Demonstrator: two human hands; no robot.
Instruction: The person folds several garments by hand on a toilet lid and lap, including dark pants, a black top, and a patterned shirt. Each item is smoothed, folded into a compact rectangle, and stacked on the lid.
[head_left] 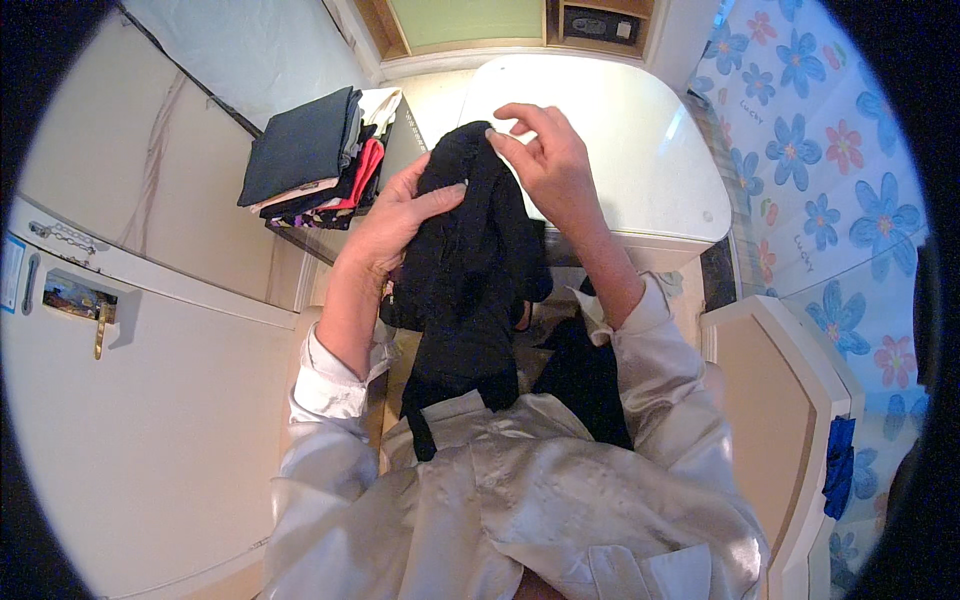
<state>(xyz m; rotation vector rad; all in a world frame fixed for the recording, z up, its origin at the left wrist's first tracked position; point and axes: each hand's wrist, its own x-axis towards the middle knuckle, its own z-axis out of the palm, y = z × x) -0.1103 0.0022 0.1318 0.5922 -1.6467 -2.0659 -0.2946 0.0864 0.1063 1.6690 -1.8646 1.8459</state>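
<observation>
A bunched black garment (pixel 465 235) rises from my lap, its upper end lifted toward the white table. My left hand (pixel 400 215) is closed on its left side, thumb lying over the cloth and the other fingers behind it. At the garment's top edge, my right hand (pixel 550 155) has its thumb tip against the fabric. The right index finger arches above that thumb with a gap between them, and the remaining fingers are curled. More black fabric (pixel 585 385) hangs lower down, near my right forearm.
A white table (pixel 610 140) with rounded corners stands ahead. Folded clothes (pixel 300 150) are stacked to its left, dark grey on top. A white door (pixel 150 400) with a brass-coloured handle (pixel 101 330) is at left. At right are a flowered curtain (pixel 800 150) and a pale panel (pixel 765 400).
</observation>
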